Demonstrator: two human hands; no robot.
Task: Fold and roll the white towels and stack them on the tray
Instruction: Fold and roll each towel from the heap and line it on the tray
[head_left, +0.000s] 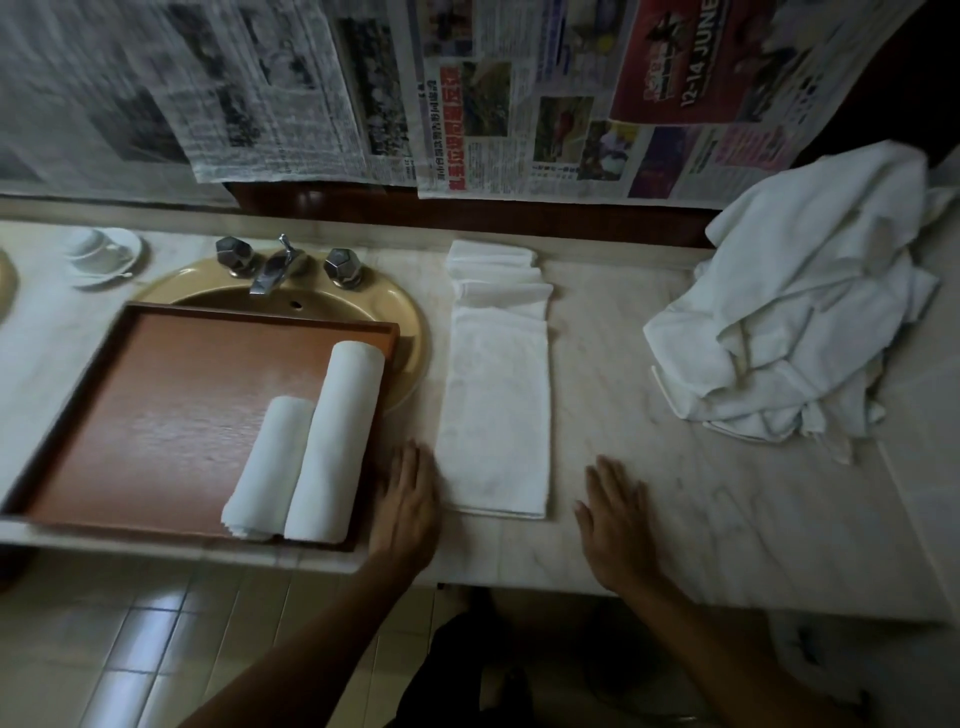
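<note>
Two rolled towels (306, 447) are already laid side by side on the brown tray (156, 415), which is set over the sink (410, 332). A third towel, the folded strip (496, 405), is laid flat on the desk (701, 493), long and thin, with its far end bunched up a little.

The left hand (405, 499) is held flat with straight fingers just beside the strip's near left corner. The right hand (615, 514) is spread flat on the desk, a little apart from the strip. Nothing is held in either hand.

The folding looks done, so rolling is likely next. The near edge must be pinched by both hands and turned over tightly and evenly. More towels are heaped in a pile (795, 322) at the right.
</note>
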